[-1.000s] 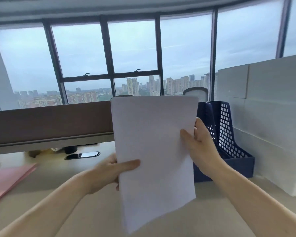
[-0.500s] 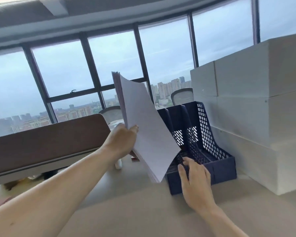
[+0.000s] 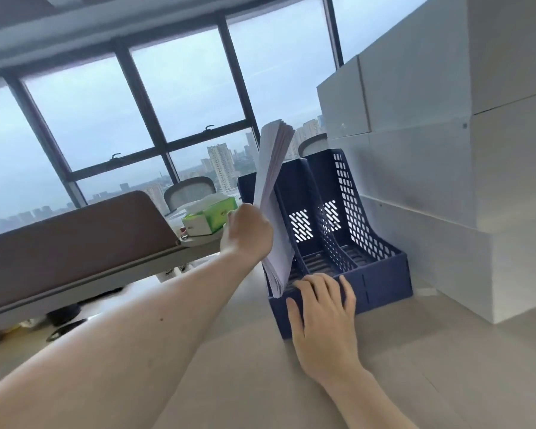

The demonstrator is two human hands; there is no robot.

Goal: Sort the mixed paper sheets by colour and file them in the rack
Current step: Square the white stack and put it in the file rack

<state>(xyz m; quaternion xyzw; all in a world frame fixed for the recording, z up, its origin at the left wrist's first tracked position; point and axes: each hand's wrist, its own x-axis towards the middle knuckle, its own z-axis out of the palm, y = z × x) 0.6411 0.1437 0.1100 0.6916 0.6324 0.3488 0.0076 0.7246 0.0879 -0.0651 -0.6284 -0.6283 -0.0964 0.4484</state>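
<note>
Centre frame, my left hand (image 3: 248, 233) grips the white stack (image 3: 273, 168) near upright, bottom edge inside the leftmost slot of the rack (image 3: 381, 274), my right hand (image 3: 319, 308) flat on its front lip.

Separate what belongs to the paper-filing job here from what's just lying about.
Job:
- white paper stack, gripped by the left hand
- blue rack, with the right hand resting on its front edge

Lying about:
- green tissue box
- brown desk divider
- white boxes
</note>
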